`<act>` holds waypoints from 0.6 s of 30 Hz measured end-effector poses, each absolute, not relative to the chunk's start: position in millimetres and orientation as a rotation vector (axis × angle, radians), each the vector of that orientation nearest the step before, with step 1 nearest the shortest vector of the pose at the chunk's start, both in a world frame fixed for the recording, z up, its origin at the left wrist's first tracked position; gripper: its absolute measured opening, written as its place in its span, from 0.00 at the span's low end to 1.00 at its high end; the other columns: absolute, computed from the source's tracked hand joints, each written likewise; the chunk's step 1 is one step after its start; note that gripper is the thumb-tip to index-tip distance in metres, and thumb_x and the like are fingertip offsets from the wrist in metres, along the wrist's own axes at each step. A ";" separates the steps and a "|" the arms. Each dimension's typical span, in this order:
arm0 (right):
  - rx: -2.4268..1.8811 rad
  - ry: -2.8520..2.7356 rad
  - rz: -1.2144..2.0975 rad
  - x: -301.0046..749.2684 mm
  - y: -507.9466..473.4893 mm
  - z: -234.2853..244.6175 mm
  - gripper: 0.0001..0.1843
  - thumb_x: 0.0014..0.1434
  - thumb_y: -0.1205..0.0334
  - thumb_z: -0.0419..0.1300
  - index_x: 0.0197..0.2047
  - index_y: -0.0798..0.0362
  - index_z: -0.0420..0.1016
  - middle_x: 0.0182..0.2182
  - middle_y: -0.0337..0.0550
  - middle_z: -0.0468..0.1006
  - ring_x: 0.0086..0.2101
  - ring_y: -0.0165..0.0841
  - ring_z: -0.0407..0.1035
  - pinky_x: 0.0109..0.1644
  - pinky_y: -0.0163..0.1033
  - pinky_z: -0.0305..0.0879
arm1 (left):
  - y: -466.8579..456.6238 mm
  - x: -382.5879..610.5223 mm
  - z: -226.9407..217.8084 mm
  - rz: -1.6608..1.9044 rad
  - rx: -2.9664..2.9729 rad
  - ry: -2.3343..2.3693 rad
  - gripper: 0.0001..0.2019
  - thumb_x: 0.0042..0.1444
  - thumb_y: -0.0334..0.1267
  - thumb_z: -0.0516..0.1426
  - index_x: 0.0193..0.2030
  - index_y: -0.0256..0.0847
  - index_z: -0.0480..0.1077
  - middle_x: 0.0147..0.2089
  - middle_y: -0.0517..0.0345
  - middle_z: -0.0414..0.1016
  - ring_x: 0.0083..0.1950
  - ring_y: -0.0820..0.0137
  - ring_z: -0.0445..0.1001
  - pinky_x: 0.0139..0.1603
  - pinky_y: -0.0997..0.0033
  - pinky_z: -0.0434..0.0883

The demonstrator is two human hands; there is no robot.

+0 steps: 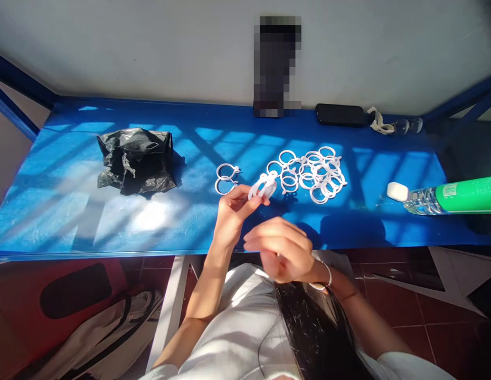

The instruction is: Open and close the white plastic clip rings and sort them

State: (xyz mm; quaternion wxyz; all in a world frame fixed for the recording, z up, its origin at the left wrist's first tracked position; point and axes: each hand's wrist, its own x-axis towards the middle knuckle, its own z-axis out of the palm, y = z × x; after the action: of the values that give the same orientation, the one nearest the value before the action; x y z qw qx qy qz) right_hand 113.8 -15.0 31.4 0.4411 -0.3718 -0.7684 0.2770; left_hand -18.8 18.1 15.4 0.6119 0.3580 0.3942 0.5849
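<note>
Several white plastic curtain rings [264, 186], bunched together, are pinched between the thumb and fingers of my left hand [234, 211] just above the blue table. My right hand [283, 245] is raised near the table's front edge, closer to my body, with its fingers curled over. Whatever it may hold is hidden behind those fingers. Two curtain rings [226, 179] lie on the table left of my left hand. To the right, a loose spread of curtain rings [322, 171] overlaps on the tabletop.
On the blue table [201, 227], a crumpled black plastic bag [137, 158] sits at left. A blurred-out dark object [271, 68] leans on the back wall. A black phone [340, 114], a white strap [380, 124] and glasses [406, 126] lie behind. A green-labelled bottle [467, 195] is at right.
</note>
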 end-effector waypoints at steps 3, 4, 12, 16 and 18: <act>-1.039 -1.598 0.569 123.5 10.8 35.3 0.09 0.68 0.62 0.57 0.50 0.47 0.74 0.44 0.44 0.79 0.41 0.35 0.76 0.43 0.41 0.75 | 17.7 -24.0 15.5 1.368 0.854 0.869 0.12 0.52 0.47 0.68 0.32 0.40 0.77 0.31 0.57 0.79 0.37 0.68 0.78 0.45 0.69 0.72; -1.101 -1.568 0.613 127.2 17.4 33.4 0.12 0.66 0.62 0.59 0.52 0.47 0.73 0.48 0.45 0.79 0.43 0.35 0.75 0.43 0.40 0.75 | 17.6 -24.0 15.3 1.353 0.867 0.852 0.11 0.52 0.47 0.68 0.32 0.41 0.78 0.31 0.57 0.79 0.37 0.68 0.78 0.45 0.69 0.72; -1.261 -1.734 0.683 140.5 27.9 15.8 0.12 0.69 0.60 0.56 0.39 0.51 0.81 0.36 0.42 0.82 0.37 0.35 0.76 0.44 0.37 0.72 | 17.6 -21.5 18.3 1.103 0.952 0.827 0.13 0.54 0.47 0.67 0.35 0.38 0.78 0.36 0.55 0.81 0.41 0.66 0.78 0.49 0.68 0.71; -1.126 -1.918 0.643 145.5 31.7 20.1 0.13 0.70 0.63 0.54 0.45 0.48 0.82 0.42 0.44 0.83 0.42 0.38 0.76 0.49 0.42 0.72 | 17.3 -23.7 18.4 1.063 0.996 0.928 0.18 0.57 0.53 0.63 0.33 0.38 0.79 0.34 0.53 0.80 0.38 0.67 0.75 0.46 0.68 0.69; -1.093 -1.969 0.677 148.2 33.4 22.0 0.14 0.70 0.65 0.54 0.49 0.47 0.81 0.44 0.45 0.82 0.44 0.39 0.76 0.51 0.43 0.72 | 17.1 -24.5 18.0 1.038 1.034 0.969 0.18 0.58 0.52 0.62 0.31 0.38 0.79 0.33 0.53 0.79 0.38 0.67 0.73 0.45 0.69 0.68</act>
State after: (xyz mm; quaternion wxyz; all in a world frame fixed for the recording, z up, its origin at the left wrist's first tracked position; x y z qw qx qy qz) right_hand 148.2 33.4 22.0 0.3849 -0.4289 -0.7729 0.2656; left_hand -24.5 17.1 18.0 0.6385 0.4532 0.4245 0.4547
